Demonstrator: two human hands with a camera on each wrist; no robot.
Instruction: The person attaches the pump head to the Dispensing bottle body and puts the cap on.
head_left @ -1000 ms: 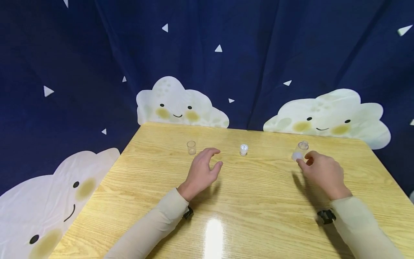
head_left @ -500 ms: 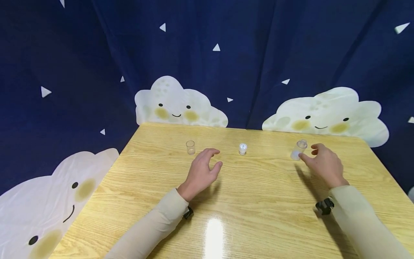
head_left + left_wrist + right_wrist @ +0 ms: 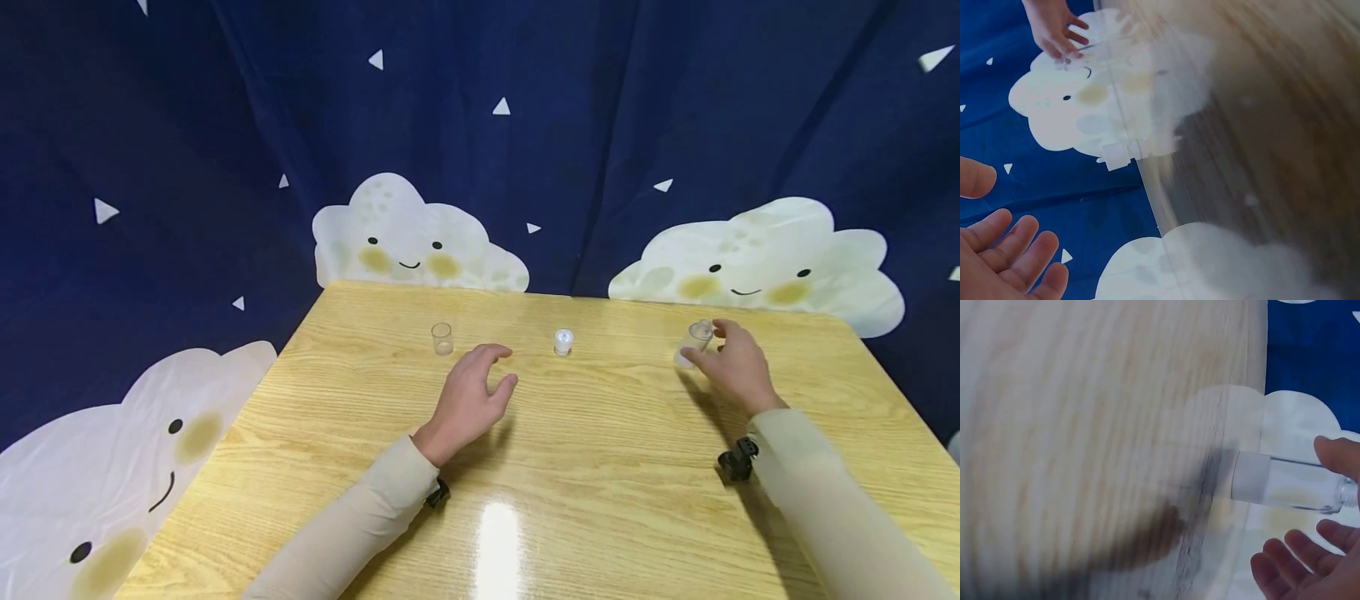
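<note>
A small clear bottle with a frosted white base stands at the right of the table. In the right wrist view, its threaded neck lies close to my right hand. My thumb is right at the bottle's side near the neck, and the other fingers spread on the opposite side with a gap. Over the table's middle left, my left hand hovers with relaxed fingers, holding nothing. Beyond it stands a clear open cylinder, like a little cup. A small white fitting stands between the two hands, farther back.
The wooden table has a glossy top with a bright reflection near the front. A dark blue curtain with clouds and triangles hangs behind its back edge. Dark wrist cameras sit below both cuffs.
My right hand first drew slightly back from the bottle with fingers spreading, then moved left and forward to around its upper part. My left hand has stayed in place.
</note>
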